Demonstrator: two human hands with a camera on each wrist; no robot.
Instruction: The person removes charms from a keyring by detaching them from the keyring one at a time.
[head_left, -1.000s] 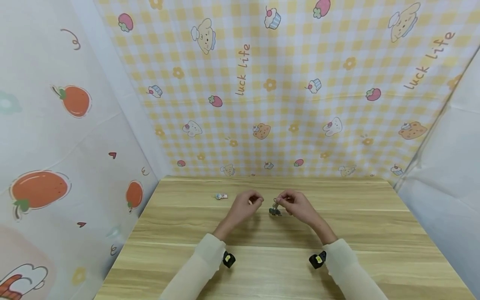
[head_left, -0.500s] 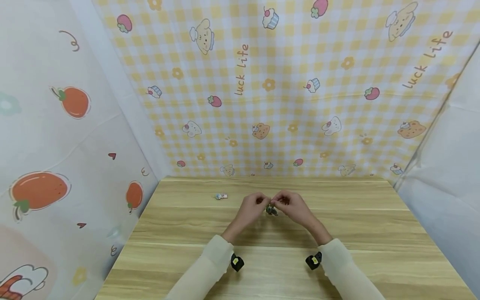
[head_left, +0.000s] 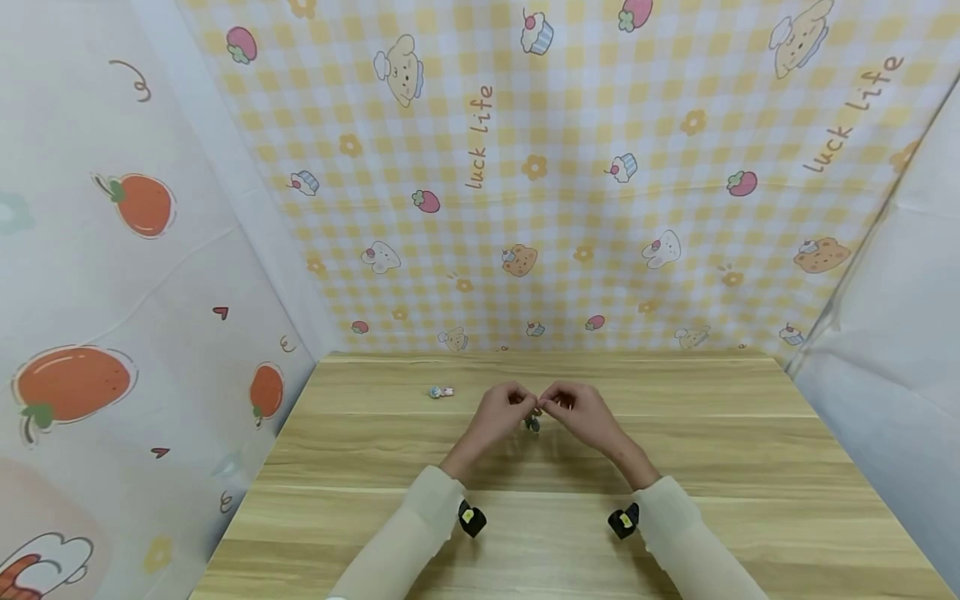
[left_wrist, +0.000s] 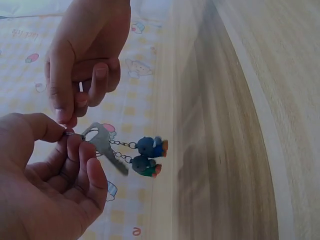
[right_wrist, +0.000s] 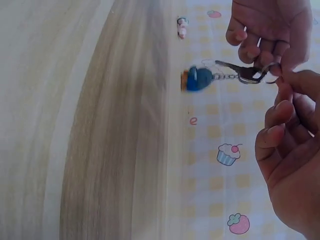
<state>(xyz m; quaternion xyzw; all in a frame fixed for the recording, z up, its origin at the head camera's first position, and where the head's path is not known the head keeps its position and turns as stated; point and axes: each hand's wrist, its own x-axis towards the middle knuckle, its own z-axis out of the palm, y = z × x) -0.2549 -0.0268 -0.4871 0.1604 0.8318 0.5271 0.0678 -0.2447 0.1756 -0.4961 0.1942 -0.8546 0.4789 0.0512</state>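
In the head view my left hand [head_left: 501,412] and right hand [head_left: 583,412] meet fingertip to fingertip over the table. Between them is a keyring [left_wrist: 75,134], pinched by my left thumb and forefinger in the left wrist view. On the other side, my right hand [right_wrist: 297,185] pinches the ring between thumb and forefinger. A silver key [left_wrist: 102,142] hangs from it. Two small blue-grey figure charms dangle on short chains, one charm in blue [left_wrist: 146,146] and one charm in green [left_wrist: 143,167], both with orange feet.
A small blue, white and pink charm [head_left: 441,392] lies on the wooden table [head_left: 712,450], left of my hands. Behind the table hangs a yellow checked cloth [head_left: 585,208]; a pale printed cloth [head_left: 187,333] covers the left side.
My left hand has moved right to join my right hand and now pinches the ring. The right hand has shifted slightly left with the keyring.
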